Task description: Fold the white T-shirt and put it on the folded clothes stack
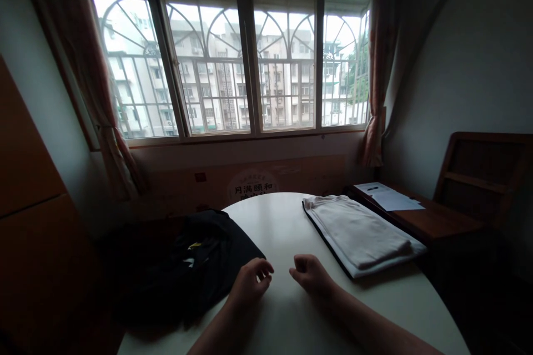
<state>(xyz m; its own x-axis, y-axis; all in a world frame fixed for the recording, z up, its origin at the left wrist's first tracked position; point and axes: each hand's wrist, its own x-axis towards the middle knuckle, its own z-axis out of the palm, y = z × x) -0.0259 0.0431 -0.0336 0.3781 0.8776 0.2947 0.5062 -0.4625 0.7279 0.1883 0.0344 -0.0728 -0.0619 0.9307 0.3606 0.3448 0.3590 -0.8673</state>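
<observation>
Over the white round table, my left hand is loosely curled, with a gap between thumb and fingers and nothing in it. It lies beside the edge of a dark cloth, perhaps a garment, which bears small yellow and white marks and spreads over the table's left side. My right hand is closed in a fist a short way to the right, and no object shows in it. Beyond that fist, a stack of folded pale clothes lies on the table, with a dark layer along its lower left edge.
A brown side table on the right bears white papers and a dark pen. Behind it stands a wooden chair. A barred window with tied curtains fills the far wall, and an orange cabinet stands at the left.
</observation>
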